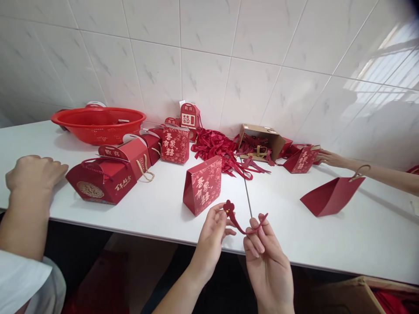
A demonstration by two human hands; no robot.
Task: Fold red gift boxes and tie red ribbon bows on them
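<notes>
Between my two hands hangs a dark red felt strap (240, 227) with a flower-shaped end and a small gold stud. My left hand (212, 233) pinches it just beside the flower. The fingers of my right hand (266, 257) close on the strap near its thin tail. Right behind my left hand a red gift box (203, 185) with gold characters stands upright on the white table (147, 220). It has a ridged top and shows no handle.
Left are a red plastic basket (98, 128), handled boxes (108, 174) and a co-worker's fist (36, 172). Behind lie red ribbons (214, 146) and an open carton (278, 144) of straps. At right, another person's hand (327, 157) touches a box (301, 160); a handled box (334, 196) stands nearer.
</notes>
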